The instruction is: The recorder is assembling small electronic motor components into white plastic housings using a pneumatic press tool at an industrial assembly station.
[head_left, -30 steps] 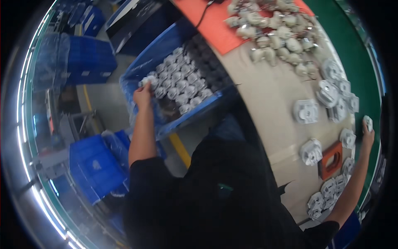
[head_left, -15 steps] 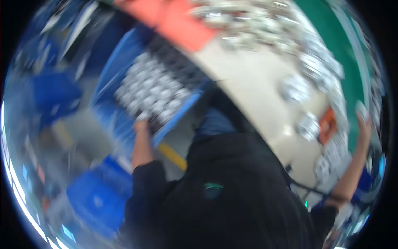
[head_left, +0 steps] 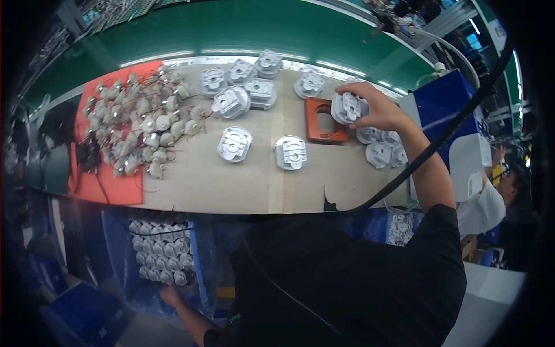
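At the right of the workbench, my right hand is closed around a round white plastic housing, fingers over its far side and thumb at its near side. It is held at the right edge of an orange block fixture with an opening in it. Low on the left, my left hand is at the near end of a blue bin, close to the rows of white housings inside. Its fingers are too indistinct to show whether they hold anything.
Several loose white housings lie across the beige bench. A heap of small motors with wires covers an orange-red mat. A black cable runs in front of a blue and white machine. Beyond lies a green belt.
The view has turned toward the bench and sharpened. My right hand is now beside the orange fixture, gripping a white housing. My left hand remains by the blue bin.
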